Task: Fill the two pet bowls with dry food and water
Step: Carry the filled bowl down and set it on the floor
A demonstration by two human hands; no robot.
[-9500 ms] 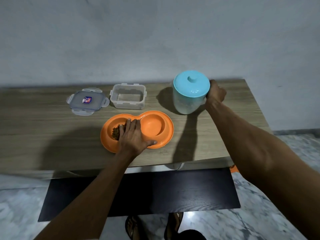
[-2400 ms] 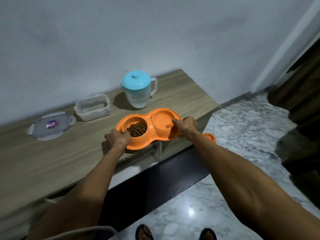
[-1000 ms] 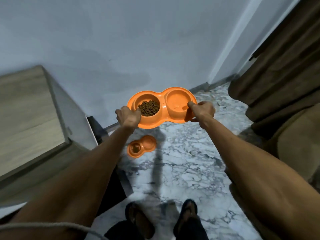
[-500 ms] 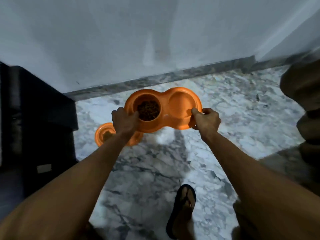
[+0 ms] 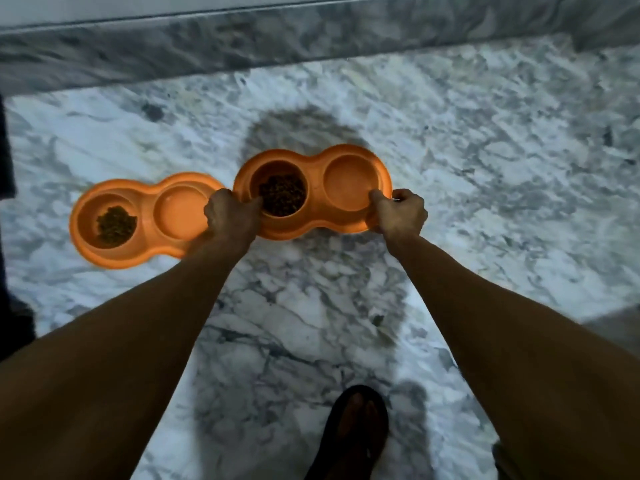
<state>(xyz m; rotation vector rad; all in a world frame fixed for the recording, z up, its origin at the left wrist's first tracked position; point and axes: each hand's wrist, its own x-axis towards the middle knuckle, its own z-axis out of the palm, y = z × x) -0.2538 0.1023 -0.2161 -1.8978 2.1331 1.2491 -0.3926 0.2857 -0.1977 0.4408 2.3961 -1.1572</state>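
Note:
I hold an orange double pet bowl (image 5: 313, 168) low over the marble floor, just right of a second orange double bowl (image 5: 149, 216) that lies on the floor. My left hand (image 5: 230, 216) grips the held bowl's left end and my right hand (image 5: 398, 213) grips its right end. Brown dry food (image 5: 282, 194) fills the held bowl's left cup; its right cup (image 5: 349, 183) looks glossy, and I cannot tell if it holds water. The floor bowl has dry food (image 5: 116, 225) in its left cup, and its right cup (image 5: 180, 211) shows no food.
A grey marble skirting (image 5: 311, 39) runs along the wall at the top. Dark furniture (image 5: 10, 327) edges the left side. My sandalled foot (image 5: 353, 431) stands on the marble floor (image 5: 502, 185) near the bottom.
I have carried the bowl from the table down toward the floor. It has sunk lower and now sits level beside the second bowl, and my view tilts straight down.

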